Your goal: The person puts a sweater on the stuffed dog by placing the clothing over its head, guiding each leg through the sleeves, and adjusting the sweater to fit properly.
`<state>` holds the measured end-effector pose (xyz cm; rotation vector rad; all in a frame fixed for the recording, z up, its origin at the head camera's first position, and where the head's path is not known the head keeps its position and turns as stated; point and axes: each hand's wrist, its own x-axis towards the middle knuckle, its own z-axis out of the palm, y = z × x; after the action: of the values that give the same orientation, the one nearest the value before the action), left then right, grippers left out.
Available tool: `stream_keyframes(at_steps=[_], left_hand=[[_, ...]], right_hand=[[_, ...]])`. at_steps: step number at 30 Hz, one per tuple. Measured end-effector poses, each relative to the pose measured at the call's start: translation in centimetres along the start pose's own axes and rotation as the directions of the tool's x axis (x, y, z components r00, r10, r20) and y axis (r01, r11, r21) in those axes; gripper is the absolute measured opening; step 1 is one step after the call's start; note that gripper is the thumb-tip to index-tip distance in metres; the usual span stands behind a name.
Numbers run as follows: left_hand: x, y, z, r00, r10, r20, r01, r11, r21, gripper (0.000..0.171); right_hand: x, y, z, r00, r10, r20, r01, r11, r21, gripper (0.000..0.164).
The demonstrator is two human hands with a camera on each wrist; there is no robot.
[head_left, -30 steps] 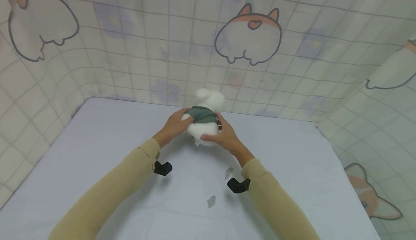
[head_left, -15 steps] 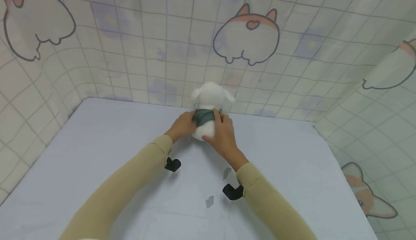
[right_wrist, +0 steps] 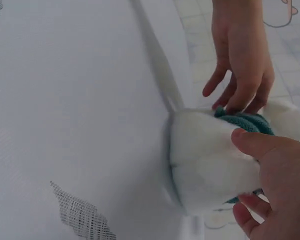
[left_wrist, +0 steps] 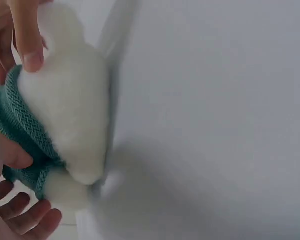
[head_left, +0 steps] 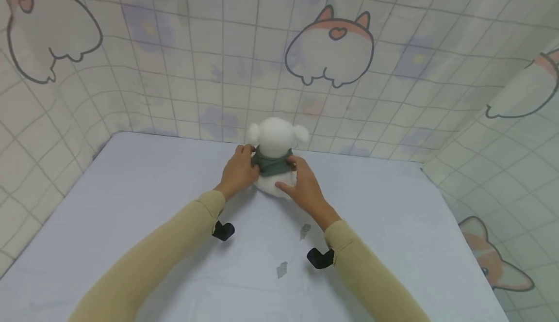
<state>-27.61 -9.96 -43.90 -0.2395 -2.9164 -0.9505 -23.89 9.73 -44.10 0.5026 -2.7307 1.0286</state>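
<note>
A white plush toy with two floppy ears sits upright near the table's far edge, its back towards me. Around its upper body is a green knitted garment. My left hand holds the toy's left side; in the left wrist view its thumb lies on the knit. On the other side, my right hand holds the toy, thumb against the white lower body. In the right wrist view the right thumb lies on the white plush, with fingers below. The toy's front is hidden in the head view.
The toy stands on a table with a pale cloth, which has two grey leaf-like marks. Behind and at both sides hangs a checked curtain with cartoon dogs. A black piece sticks out at each sleeve cuff.
The toy's head has come from a sideways tilt to upright, and both ears now show. Half a second ago it sat slightly farther right. The hands have shifted with it.
</note>
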Motion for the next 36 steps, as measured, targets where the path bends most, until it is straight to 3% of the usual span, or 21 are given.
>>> stream_keyframes(at_steps=[2, 5, 10, 13, 19, 23, 27, 32, 36], left_hand=[[-0.6, 0.1, 0.0, 0.999, 0.024, -0.047, -0.025, 1.0, -0.016, 0.038], [-1.5, 0.3, 0.0, 0.996, 0.052, -0.067, -0.055, 0.998, -0.041, 0.025], [-2.4, 0.4, 0.4, 0.984, 0.18, -0.012, -0.18, 0.98, -0.084, 0.019], [-2.5, 0.3, 0.9, 0.973, 0.23, 0.002, -0.229, 0.97, -0.087, 0.027], [-1.9, 0.2, 1.2, 0.969, 0.245, -0.027, -0.247, 0.967, -0.07, 0.036], [-1.3, 0.1, 1.1, 0.945, 0.325, -0.042, -0.326, 0.945, -0.03, 0.028], [-1.1, 0.0, 0.9, 0.935, 0.353, 0.021, -0.353, 0.935, 0.009, 0.015], [-1.1, -0.2, 0.5, 0.936, 0.327, 0.129, -0.337, 0.939, 0.063, 0.019], [-1.0, -0.4, 0.6, 0.93, 0.324, 0.176, -0.343, 0.935, 0.09, 0.02]], right_hand=[[0.0, 0.5, 0.1, 1.0, 0.002, 0.002, -0.002, 1.0, -0.013, 0.064], [0.0, 1.1, 0.0, 1.0, -0.018, -0.006, 0.018, 1.0, -0.024, 0.054], [0.2, 1.7, -0.2, 0.998, -0.047, -0.045, 0.045, 0.998, -0.036, 0.033], [0.4, 1.9, 0.0, 0.997, -0.056, -0.05, 0.053, 0.997, -0.054, 0.022], [0.5, 2.0, 0.6, 0.995, -0.097, -0.021, 0.095, 0.992, -0.08, 0.014], [0.6, 1.8, 0.6, 0.991, -0.124, -0.047, 0.12, 0.99, -0.079, 0.016], [0.7, 1.7, 0.5, 0.993, -0.116, -0.038, 0.111, 0.988, -0.111, 0.016], [0.7, 1.7, 0.3, 0.995, -0.095, -0.006, 0.092, 0.972, -0.216, 0.017], [0.6, 1.9, 0.2, 0.996, -0.086, 0.028, 0.09, 0.966, -0.243, 0.019]])
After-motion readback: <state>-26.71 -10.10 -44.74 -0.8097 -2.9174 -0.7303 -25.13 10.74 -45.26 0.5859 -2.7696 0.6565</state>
